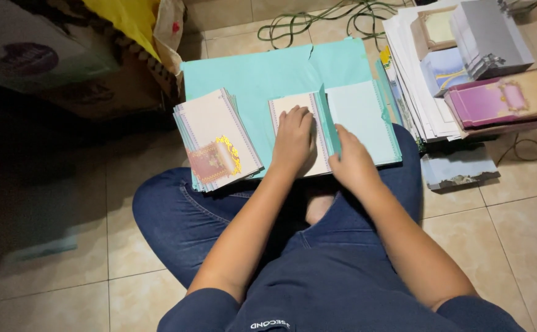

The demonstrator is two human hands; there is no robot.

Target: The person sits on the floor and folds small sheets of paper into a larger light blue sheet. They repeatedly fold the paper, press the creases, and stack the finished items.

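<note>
Posture: person seated cross-legged on the tiled floor (pixel 514 240), blue jeans, work resting across the lap.
Left hand (pixel 294 140): flat, fingers together, pressing down on the cream left panel of a folded card (pixel 318 132); grips nothing.
Right hand (pixel 352 161): fingers curled at the card's raised teal centre fold, thumb side against it (grip looks like a light pinch, but the fingertips are hidden behind the fold, so I can't be sure).
Folded card: lies open on the lap, cream panel left, pale teal panel right, over a large teal sheet (pixel 268 71).
Finished stack (pixel 216 140): cream cards with a gold and maroon corner motif, just beside the left hand, on the left knee.
Right side: tall pile of white sheets (pixel 411 74) on the floor, topped with purple cards (pixel 501 98), blue cards and a grey bundle (pixel 490 37).
Background: green cable (pixel 318 18) looped on the tiles; cardboard box (pixel 96 86) with yellow bag at upper left.
</note>
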